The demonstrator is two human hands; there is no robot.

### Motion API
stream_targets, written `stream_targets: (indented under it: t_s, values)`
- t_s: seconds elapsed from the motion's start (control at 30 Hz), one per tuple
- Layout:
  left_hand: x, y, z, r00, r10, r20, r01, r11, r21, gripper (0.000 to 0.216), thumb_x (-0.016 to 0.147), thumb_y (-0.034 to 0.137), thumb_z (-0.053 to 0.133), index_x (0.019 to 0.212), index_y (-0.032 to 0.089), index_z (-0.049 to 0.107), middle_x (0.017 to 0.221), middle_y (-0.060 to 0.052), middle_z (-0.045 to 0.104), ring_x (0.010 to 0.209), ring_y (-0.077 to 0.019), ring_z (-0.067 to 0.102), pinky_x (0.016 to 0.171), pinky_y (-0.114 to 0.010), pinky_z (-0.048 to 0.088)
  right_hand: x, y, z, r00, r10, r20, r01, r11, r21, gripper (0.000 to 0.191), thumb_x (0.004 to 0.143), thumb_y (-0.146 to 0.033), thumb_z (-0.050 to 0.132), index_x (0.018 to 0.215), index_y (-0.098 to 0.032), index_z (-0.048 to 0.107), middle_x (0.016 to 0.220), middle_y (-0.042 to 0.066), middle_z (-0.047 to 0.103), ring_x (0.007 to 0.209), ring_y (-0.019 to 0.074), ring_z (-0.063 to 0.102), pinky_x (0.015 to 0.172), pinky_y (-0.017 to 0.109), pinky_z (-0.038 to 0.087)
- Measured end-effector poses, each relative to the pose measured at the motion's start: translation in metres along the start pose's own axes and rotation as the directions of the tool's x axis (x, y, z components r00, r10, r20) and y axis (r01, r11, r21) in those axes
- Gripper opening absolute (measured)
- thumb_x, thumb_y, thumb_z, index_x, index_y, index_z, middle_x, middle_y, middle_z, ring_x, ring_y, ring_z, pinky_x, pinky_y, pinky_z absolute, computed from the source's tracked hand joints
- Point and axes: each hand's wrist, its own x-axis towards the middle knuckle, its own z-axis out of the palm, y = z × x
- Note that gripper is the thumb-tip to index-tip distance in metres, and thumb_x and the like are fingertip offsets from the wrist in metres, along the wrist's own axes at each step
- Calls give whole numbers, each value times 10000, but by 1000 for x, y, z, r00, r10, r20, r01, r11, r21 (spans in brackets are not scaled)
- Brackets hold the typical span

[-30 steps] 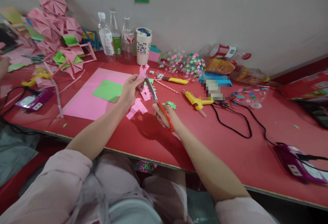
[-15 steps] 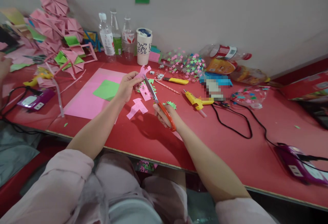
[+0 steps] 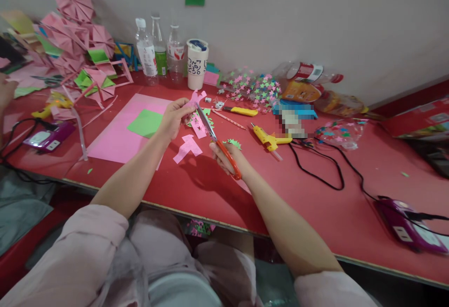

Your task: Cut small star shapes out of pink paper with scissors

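Note:
My left hand [image 3: 174, 118] pinches a small pink paper cutout [image 3: 196, 98] above the red table [image 3: 196, 185]. My right hand [image 3: 229, 158] grips orange-handled scissors [image 3: 219, 143], whose blades point up-left and meet the paper at its lower edge. A pink scrap [image 3: 187, 148] lies on the table just below my hands, and green star cutouts [image 3: 233, 143] sit by my right hand. A big pink sheet [image 3: 119, 138] with a green square [image 3: 145, 123] on it lies to the left.
A yellow glue gun [image 3: 268, 138] with a black cord, a yellow box cutter [image 3: 242, 110], a pile of paper stars [image 3: 254, 87], bottles [image 3: 145, 52] and a cup [image 3: 197, 63] stand behind. Pink folded paper shapes [image 3: 73, 35] crowd the back left. Purple power strips [image 3: 409, 225] lie at both sides.
My left hand dropped slightly and moved left with the pink cutout. The scissors shifted a little; otherwise nothing moved.

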Motion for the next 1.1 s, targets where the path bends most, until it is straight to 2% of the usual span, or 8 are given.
stream_targets:
  t_s: [0.4, 0.7, 0.87, 0.97, 1.1]
  values:
    - [-2, 2, 2, 1000, -25, -17, 25, 1000, 9, 148, 676, 166, 609, 569, 170, 506, 453, 66, 389, 412, -18, 365, 400, -164, 252, 0, -1, -1, 1000, -3, 7, 3, 999, -42, 459, 862, -573, 453, 591, -206, 398, 311, -85, 334, 253, 70, 325, 345, 213, 293]
    - [-1, 2, 2, 1000, -24, -20, 24, 1000, 13, 150, 671, 149, 597, 556, 171, 503, 439, 64, 385, 406, -21, 364, 392, -164, 252, 1, -1, -1, 999, 34, -23, -34, 999, -24, 474, 869, -563, 472, 566, -202, 418, 306, -77, 334, 242, 61, 317, 318, 205, 281]
    - [-2, 2, 1, 999, -32, -17, 32, 999, 42, 156, 707, 177, 603, 580, 169, 513, 472, 52, 442, 415, -21, 394, 401, -162, 287, 2, 1, -1, 1000, 28, -10, -27, 999, 30, 462, 853, -563, 500, 581, -197, 426, 311, -84, 327, 244, 57, 308, 308, 197, 275]
    - [-2, 1, 0, 1000, -3, -17, 4, 999, 53, 183, 763, 219, 559, 594, 174, 505, 502, 43, 470, 446, -35, 445, 441, -168, 349, 2, 1, -2, 1000, 20, -4, -20, 998, 58, 459, 833, -571, 526, 588, -195, 426, 313, -90, 318, 245, 52, 289, 300, 195, 267]
    - [-1, -1, 1, 997, 69, -34, -67, 996, 53, 156, 748, 175, 552, 608, 180, 484, 526, 49, 472, 487, -44, 472, 493, -175, 391, 1, 1, 0, 1000, 25, -5, -25, 997, 78, 448, 819, -575, 540, 606, -195, 431, 327, -92, 321, 252, 50, 280, 289, 192, 264]
